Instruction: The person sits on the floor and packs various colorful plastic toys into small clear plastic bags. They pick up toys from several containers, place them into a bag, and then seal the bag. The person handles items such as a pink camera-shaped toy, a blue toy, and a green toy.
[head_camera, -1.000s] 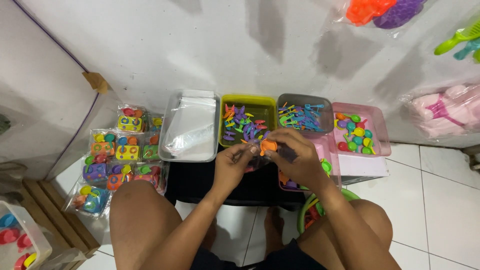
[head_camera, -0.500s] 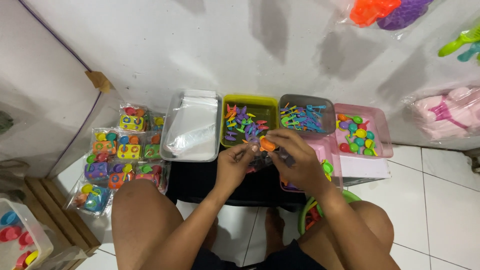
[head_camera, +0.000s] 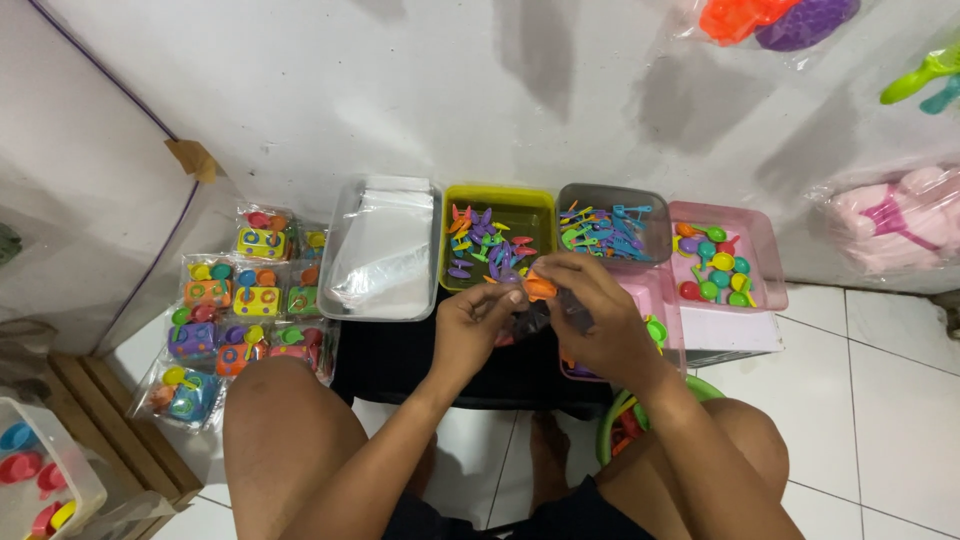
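While both hands meet over the black stand (head_camera: 400, 360), the left hand (head_camera: 475, 325) is curled, fingertips pinched on the edge of a small orange toy piece (head_camera: 540, 288). Right hand (head_camera: 590, 320) is closed around the same piece from the other side, also gripping a dark, crumpled bit of plastic (head_camera: 545, 318) just under it; can't tell what that is. Orange piece sits between the two hands, just in front of the green tray (head_camera: 500, 195).

Row along the wall, from the person's left to right:
- clear tray (head_camera: 345, 290) with a stack of clear plastic bags (head_camera: 385, 250)
- green tray holding small purple, orange and pink pieces
- grey tray (head_camera: 660, 215) with thin blue and green pieces
- pink tray (head_camera: 765, 270) with round spoon-like pieces in mixed colours

All four touch or nearly touch side by side. A second pink container (head_camera: 640, 300) is partly hidden under the right hand.

Left of the stand, on the floor: a pile of sealed toy packets (head_camera: 235, 310), multicoloured, overlapping. Wooden pallet (head_camera: 110, 430) nearer the person's left knee, with a clear box (head_camera: 50, 480) of pink and blue pieces at the frame corner. Green basket (head_camera: 620, 420) shows between the right forearm and right knee, mostly hidden.

Bagged toys hang on the wall: orange and purple (head_camera: 775, 15) at top, pink (head_camera: 895, 220) at right.
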